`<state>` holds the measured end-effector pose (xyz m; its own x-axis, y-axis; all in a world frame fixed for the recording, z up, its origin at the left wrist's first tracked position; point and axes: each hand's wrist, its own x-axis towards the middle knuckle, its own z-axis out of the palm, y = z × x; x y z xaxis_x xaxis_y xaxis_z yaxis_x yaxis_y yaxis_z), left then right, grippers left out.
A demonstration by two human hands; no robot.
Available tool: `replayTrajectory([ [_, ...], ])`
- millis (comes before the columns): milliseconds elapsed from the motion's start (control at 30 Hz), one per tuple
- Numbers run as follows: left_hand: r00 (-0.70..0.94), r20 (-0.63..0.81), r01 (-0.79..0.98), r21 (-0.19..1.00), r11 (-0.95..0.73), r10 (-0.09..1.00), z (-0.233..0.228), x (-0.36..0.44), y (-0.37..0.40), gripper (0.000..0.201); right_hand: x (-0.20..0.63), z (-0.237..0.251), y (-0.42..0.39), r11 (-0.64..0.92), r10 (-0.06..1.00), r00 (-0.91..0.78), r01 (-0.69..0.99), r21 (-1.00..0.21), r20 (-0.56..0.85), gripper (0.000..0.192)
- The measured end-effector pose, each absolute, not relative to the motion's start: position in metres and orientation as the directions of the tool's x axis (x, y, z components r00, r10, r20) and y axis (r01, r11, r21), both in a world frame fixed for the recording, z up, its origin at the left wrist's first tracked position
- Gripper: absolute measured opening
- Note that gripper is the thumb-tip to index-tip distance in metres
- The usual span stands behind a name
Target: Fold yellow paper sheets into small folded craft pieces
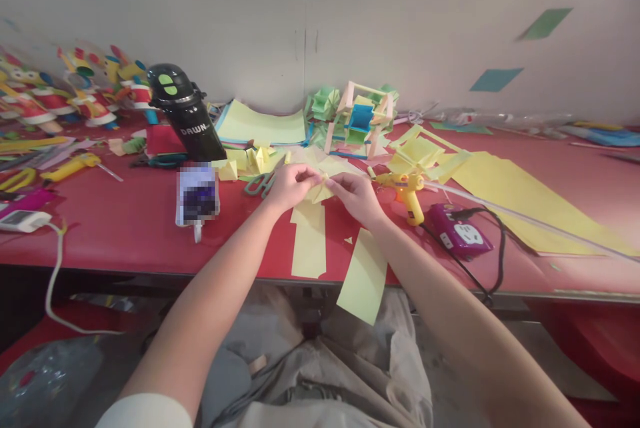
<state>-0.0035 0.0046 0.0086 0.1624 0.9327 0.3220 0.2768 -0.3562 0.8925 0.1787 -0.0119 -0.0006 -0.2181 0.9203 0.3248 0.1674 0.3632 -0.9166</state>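
Both my left hand [295, 185] and my right hand [354, 193] pinch a small folded piece of pale yellow paper [320, 192] between their fingertips, just above the red table. Parts of the folded paper are hidden behind my fingers. Below it lies a cut yellow paper strip [309, 241]. A second yellow paper strip [364, 275] hangs partly over the front edge, near my right forearm. Green-handled scissors [259, 185] rest beside my left hand. To the right of my right hand lies a yellow glue gun [411, 196].
Behind my hands stands a paper-and-stick model [361, 120]. A black bottle [187, 111] stands left, with a phone [197, 196] before it. On the right are a purple power socket [463, 231] with a cord and yellow sheets [525, 205]. Paper figures [93, 98] crowd the far left.
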Motion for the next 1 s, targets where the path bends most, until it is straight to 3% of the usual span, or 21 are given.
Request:
replayTrajectory([
  [300,0.226,0.246,0.282,0.91,-0.305,0.943,0.012,-0.003,0.001,0.036,0.181,-0.005,-0.008,0.418,0.902,-0.232,0.267,-0.868,0.363,0.035],
  [500,0.133,0.255,0.265,0.922,-0.282,0.958,0.006,-0.006,0.009,0.028,0.179,-0.001,-0.01,0.339,0.923,-0.25,0.167,-0.926,0.293,0.038],
  [767,0.202,0.189,0.312,0.918,-0.246,0.961,0.009,-0.006,0.004,0.028,0.183,-0.002,-0.006,0.347,0.925,-0.222,0.171,-0.922,0.307,0.034],
  [833,0.026,0.215,0.206,0.954,-0.216,0.976,0.011,-0.008,0.008,0.024,0.183,-0.002,-0.005,0.325,0.941,-0.149,0.135,-0.936,0.305,0.039],
  [933,-0.343,0.144,-0.177,0.96,-0.215,0.928,0.018,-0.014,0.015,0.02,0.182,-0.004,-0.004,0.301,0.951,-0.098,0.085,-0.95,0.293,0.041],
  [1000,-0.404,0.039,-0.384,0.899,-0.209,0.914,0.022,-0.017,0.016,0.021,0.181,-0.005,-0.003,0.301,0.95,-0.115,0.099,-0.948,0.29,0.039],
])
